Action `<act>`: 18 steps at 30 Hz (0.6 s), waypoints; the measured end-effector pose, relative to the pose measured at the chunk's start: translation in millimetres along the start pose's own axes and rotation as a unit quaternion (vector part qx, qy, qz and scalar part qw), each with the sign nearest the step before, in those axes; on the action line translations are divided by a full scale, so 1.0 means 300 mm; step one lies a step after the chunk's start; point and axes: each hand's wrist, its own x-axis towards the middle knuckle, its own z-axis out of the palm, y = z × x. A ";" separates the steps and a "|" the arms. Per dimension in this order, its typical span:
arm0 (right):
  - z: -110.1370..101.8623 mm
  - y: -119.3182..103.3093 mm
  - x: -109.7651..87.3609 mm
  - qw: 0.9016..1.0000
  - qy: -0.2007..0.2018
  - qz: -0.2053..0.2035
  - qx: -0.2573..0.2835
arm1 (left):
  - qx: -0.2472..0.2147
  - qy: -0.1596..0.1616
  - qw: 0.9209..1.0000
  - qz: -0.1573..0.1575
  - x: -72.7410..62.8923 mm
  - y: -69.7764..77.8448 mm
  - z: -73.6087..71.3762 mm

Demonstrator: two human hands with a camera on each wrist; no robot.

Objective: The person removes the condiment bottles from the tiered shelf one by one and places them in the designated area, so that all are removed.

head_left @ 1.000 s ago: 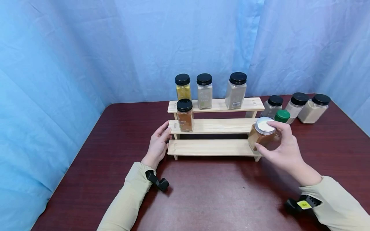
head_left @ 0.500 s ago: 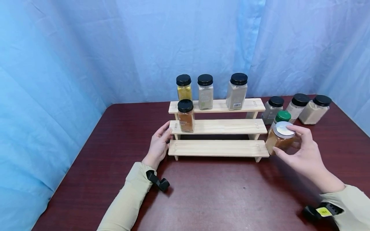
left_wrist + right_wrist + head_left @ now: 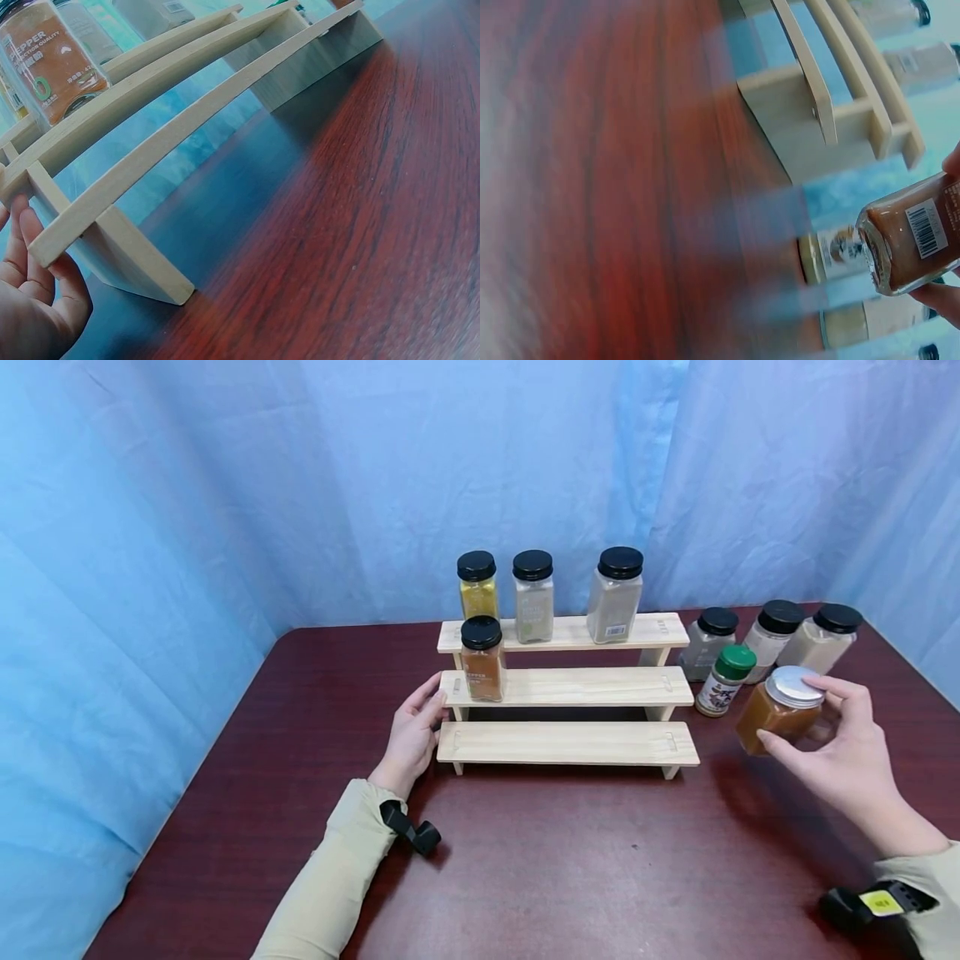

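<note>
My right hand (image 3: 855,752) grips a square glass spice jar (image 3: 776,718) of orange-brown powder with a silver lid, fingers up by the lid and thumb low on the side. It is tilted and lifted off the table, its barcode label facing the right wrist camera. My left hand (image 3: 408,731) holds the left end of a three-tier wooden spice rack (image 3: 566,743), around its middle step. A pepper jar (image 3: 482,668) with a black lid stands at the left of that step. On the top step are a yellow-powder jar (image 3: 477,597) and two pale-powder jars (image 3: 533,610).
Right of the rack stands a small green-capped shaker (image 3: 722,685). Behind it are several black-lidded jars, including a grey one (image 3: 701,652) and a cream one (image 3: 813,647). Blue curtains (image 3: 480,468) hang behind the dark red table (image 3: 555,860).
My right hand has moved the silver-lidded jar rightward, off the right end of the bottom step and past the green-capped shaker, which now shows fully. The left hand stays on the rack.
</note>
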 end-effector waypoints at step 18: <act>-0.037 0.012 0.059 0.999 -0.021 0.040 -0.029 | 0.003 0.002 1.000 -0.005 -0.007 0.005 0.003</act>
